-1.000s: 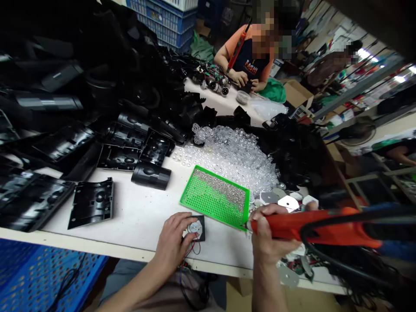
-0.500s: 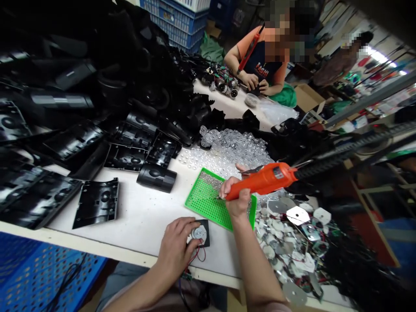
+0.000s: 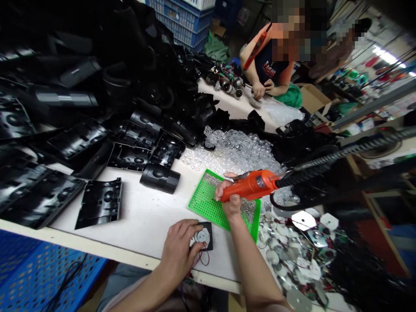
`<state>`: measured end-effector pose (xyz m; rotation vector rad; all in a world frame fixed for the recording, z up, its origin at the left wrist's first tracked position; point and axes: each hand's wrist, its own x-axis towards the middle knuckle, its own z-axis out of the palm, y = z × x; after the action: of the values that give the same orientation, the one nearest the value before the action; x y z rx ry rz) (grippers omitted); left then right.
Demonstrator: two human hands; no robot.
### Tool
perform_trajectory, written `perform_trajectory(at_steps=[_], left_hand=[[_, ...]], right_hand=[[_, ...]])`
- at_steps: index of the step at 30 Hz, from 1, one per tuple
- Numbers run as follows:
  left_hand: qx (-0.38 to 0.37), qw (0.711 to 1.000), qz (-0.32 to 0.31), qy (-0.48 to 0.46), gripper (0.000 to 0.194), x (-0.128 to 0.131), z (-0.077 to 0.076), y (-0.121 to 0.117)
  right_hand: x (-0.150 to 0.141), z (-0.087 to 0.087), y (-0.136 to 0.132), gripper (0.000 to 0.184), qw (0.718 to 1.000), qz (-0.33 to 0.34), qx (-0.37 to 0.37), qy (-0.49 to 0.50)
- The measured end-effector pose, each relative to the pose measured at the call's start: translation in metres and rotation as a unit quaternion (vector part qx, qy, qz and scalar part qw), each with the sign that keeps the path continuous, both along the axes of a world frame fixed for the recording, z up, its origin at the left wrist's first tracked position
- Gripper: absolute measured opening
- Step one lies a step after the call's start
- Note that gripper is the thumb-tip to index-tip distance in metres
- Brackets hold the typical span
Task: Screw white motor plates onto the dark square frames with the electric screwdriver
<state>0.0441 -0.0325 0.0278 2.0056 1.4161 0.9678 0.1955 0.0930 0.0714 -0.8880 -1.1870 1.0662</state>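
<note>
My left hand [image 3: 182, 240] grips a small round motor [image 3: 202, 236] with red wires, thumb and fingers pressed around its side. The motor sits on a dark square piece [image 3: 208, 229] lying on the white table near the front edge. In my right hand [image 3: 230, 200] is an orange electric screwdriver [image 3: 248, 186], my fingers wrapped round its body. It is held nearly level above a green perforated tray [image 3: 208, 214] of small metal screws [image 3: 248, 210]. My right hand hides the screwdriver's tip.
Black plastic housings [image 3: 159, 177] are heaped at the left and back. Clear plastic parts [image 3: 240, 147] lie behind the tray. White and metal discs with wired parts [image 3: 302, 221] pile up at the right. Across the table sits a co-worker [image 3: 273, 65]. A blue crate [image 3: 48, 273] stands lower left.
My right hand has shifted the screwdriver slightly left over the tray. My left hand still grips the motor. The co-worker's hands have moved, and the whole view has shifted a little.
</note>
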Motion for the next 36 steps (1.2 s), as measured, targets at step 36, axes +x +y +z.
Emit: perform_trajectory(at_steps=[36], left_hand=[[0.0,1.0,-0.019,0.014,0.023,-0.002,0.001,0.002]], right_hand=[[-0.017,0.034,-0.091,0.069,0.998,-0.015,-0.005,0.062]])
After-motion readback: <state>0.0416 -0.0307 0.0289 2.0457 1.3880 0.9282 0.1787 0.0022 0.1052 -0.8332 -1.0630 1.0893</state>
